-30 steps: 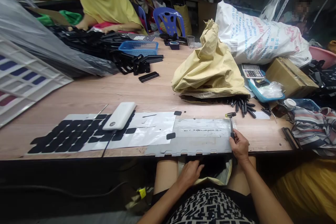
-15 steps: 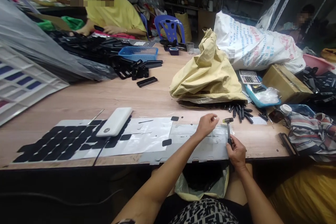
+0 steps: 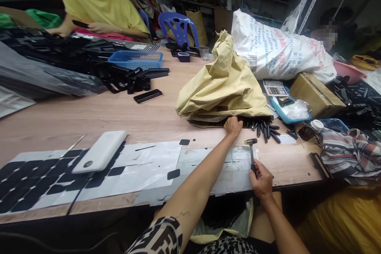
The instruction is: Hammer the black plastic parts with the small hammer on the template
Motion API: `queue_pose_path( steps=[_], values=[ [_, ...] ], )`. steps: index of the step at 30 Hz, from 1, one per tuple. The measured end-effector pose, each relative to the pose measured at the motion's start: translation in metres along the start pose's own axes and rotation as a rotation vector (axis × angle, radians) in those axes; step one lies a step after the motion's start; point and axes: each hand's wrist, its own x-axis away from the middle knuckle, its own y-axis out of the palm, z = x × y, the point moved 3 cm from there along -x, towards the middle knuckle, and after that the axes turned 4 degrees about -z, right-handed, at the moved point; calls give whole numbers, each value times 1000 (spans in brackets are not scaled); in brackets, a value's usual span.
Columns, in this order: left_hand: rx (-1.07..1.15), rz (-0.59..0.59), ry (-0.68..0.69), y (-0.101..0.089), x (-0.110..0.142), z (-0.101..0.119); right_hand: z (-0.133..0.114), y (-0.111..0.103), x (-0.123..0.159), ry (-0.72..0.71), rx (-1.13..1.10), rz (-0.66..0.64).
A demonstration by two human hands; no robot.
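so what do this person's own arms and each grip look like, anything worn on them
The left arm comes out of a short sleeve in a bold black and off-white geometric print; a thin wavy line marks it near the hem. The right arm is bare, its sleeve out of view. The left grip and right grip are ungloved.

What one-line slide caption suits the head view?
Left hand at the front edge of a yellow sack, right hand gripping a small hammer.
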Motion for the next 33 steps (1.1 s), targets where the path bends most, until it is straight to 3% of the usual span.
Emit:
queue_pose_path(
  steps=[4, 8, 11, 14, 18, 25, 30, 33],
  values=[
    [121, 58, 195, -18, 27, -17, -3, -2, -1, -3, 1, 8],
    [112, -62, 423, -37, 78, -47, -3, -2, -3, 1, 11, 5],
    [68, -199, 553, -35, 113, -73, -2, -2, -3, 18, 8, -8],
    [84, -220, 630, -24, 133, -94, -1, -2, -4, 48, 1, -16],
    [186, -147, 667, -15, 137, -106, 3, -2, -5, 86, -56, -44],
    [295, -154, 619, -17, 128, -107, -6, -11, -3, 156, -209, -149],
    [337, -151, 604, -15, 125, -107, -31, -20, 14, 53, -158, -208],
    [342, -154, 585, -12, 123, -107, -33, -18, 22, 11, -113, -178]
  ],
)
